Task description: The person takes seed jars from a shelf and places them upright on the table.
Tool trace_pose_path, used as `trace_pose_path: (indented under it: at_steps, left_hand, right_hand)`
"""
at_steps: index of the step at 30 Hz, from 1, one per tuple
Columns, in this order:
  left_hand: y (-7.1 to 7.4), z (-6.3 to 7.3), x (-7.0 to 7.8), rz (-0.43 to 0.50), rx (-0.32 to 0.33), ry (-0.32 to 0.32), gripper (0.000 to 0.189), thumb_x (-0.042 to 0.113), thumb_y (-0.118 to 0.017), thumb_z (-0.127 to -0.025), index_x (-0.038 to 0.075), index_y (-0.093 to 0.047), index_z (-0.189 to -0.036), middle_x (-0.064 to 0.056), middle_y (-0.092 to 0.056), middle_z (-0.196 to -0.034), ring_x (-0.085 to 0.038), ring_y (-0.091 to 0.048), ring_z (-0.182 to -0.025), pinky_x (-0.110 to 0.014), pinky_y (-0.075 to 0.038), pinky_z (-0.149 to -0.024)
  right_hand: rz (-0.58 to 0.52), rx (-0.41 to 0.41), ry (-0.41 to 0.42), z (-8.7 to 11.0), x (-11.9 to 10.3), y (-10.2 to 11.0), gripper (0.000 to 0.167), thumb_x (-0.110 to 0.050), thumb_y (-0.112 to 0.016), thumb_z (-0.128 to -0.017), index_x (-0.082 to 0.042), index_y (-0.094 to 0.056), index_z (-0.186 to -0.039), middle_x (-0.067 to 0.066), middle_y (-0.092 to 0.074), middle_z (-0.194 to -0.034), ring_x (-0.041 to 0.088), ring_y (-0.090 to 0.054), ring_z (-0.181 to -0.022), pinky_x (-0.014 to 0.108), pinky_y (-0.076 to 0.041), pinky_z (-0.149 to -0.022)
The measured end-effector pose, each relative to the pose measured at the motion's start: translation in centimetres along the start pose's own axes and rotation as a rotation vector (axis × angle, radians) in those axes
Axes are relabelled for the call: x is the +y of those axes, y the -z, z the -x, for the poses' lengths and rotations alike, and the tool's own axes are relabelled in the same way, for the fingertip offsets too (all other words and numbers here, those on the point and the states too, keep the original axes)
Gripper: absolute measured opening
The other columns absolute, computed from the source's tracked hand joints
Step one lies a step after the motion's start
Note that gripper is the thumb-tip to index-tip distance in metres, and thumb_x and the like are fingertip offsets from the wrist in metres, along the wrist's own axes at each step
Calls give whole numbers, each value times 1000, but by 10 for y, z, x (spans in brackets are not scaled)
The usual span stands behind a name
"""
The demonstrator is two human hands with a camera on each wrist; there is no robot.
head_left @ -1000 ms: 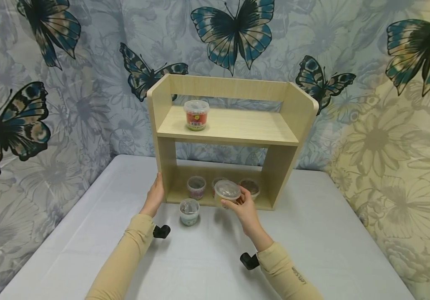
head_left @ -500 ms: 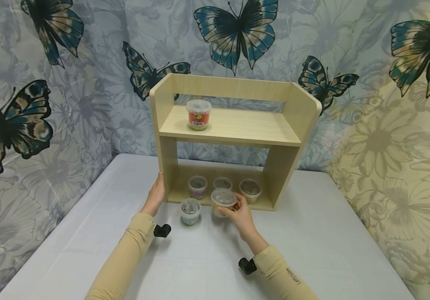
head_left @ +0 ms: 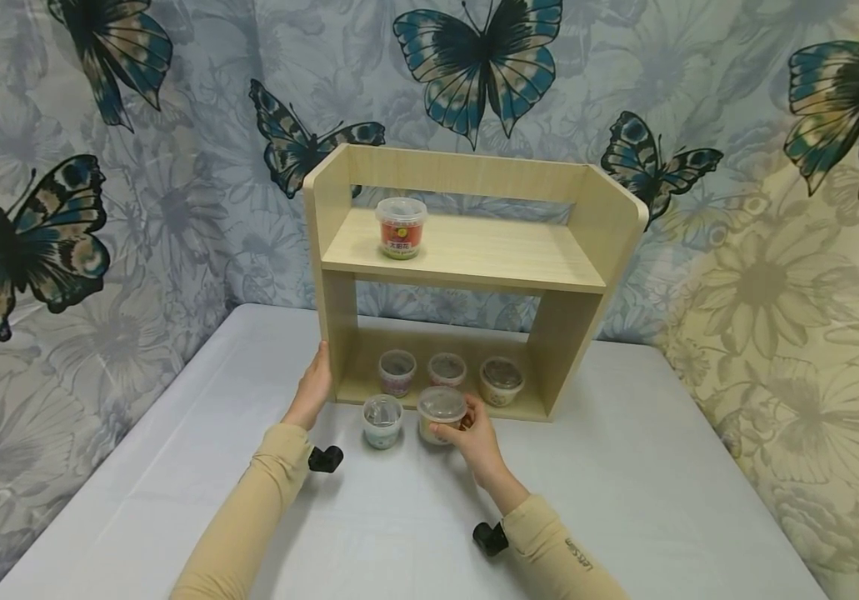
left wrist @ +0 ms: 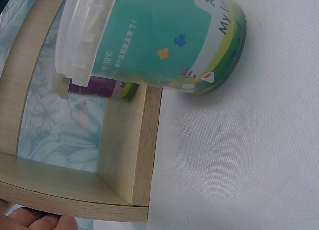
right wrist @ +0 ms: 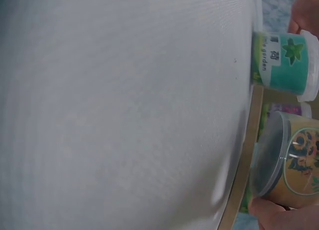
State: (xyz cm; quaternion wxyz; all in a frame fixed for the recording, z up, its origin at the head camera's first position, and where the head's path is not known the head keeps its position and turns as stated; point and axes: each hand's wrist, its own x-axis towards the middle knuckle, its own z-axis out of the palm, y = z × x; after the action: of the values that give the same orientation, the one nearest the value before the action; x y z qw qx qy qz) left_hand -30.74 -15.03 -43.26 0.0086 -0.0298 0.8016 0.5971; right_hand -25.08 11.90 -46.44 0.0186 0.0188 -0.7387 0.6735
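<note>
My right hand (head_left: 477,442) grips a lidded plastic tub (head_left: 441,412) with a yellow label by its side, in front of the wooden shelf's lower edge. The right wrist view shows flowers on this tub's label (right wrist: 304,152); whether its base touches the table, I cannot tell. Against the outer left side of the two-tier wooden shelf (head_left: 466,279) rests my left hand (head_left: 311,392). Part of its fingers (left wrist: 47,222) shows beside the panel in the left wrist view. A teal-labelled tub (head_left: 382,422) stands upright on the table, left of the yellow one.
Inside the lower tier stand a purple-labelled tub (head_left: 397,372), a middle tub (head_left: 447,371) and a pale tub (head_left: 501,382). A red-labelled tub (head_left: 402,228) sits on the upper tier at left. White cloth (head_left: 624,500) covers the table; patterned fabric hangs behind.
My right hand has moved the yellow-labelled tub down and slightly left, next to the teal one, uncovering the middle tub behind it. My left hand stays on the shelf's side.
</note>
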Motion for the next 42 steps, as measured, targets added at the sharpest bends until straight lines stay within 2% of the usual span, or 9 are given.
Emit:
trace_pose_path:
  at_steps: [10, 21, 29, 38, 42]
  left_hand:
    - [0, 0, 0, -7, -3, -4, 84, 69, -5, -88, 12, -5, -150, -8, -3, -154, -28, 0, -139, -45, -6, -111]
    - [0, 2, 1, -7, -20, -12, 83, 67, -4, -89, 11, -3, -150, -8, -1, -154, -27, 2, -139, -43, -5, -112]
    - [0, 2, 1, -2, -20, -11, 82, 67, -4, -89, 11, -2, -150, -7, 0, -154, -26, 2, -139, -43, -4, -112]
    - [-1, 1, 0, 2, -7, -2, 82, 67, -4, -90, 11, -4, -150, -8, -2, -154, -27, 2, -139, -43, -5, -112]
    - [-1, 3, 0, 14, 4, -20, 85, 68, -6, -89, 8, -5, -150, -12, -3, -154, -30, 1, -138, -46, -5, -111]
  right_hand:
    - [35, -18, -12, 1, 0, 0, 79, -6, -77, -76, 8, -28, -136, 27, -45, -126, 38, -43, -118, 47, -37, -99]
    - [79, -39, -21, 16, -27, -2, 77, 0, -73, -78, 13, -26, -136, 32, -44, -126, 43, -40, -120, 50, -34, -100]
    - [146, -11, 8, 2, 6, 0, 81, -9, -80, -73, 6, -31, -136, 26, -49, -124, 37, -47, -115, 46, -39, -97]
    - [197, -15, -5, 5, 9, 0, 80, -10, -81, -72, 0, -32, -135, 22, -46, -127, 35, -45, -117, 44, -38, -98]
    - [226, -25, 12, 7, 8, 0, 81, -11, -81, -73, 2, -31, -135, 24, -46, -126, 36, -45, -116, 46, -40, -96]
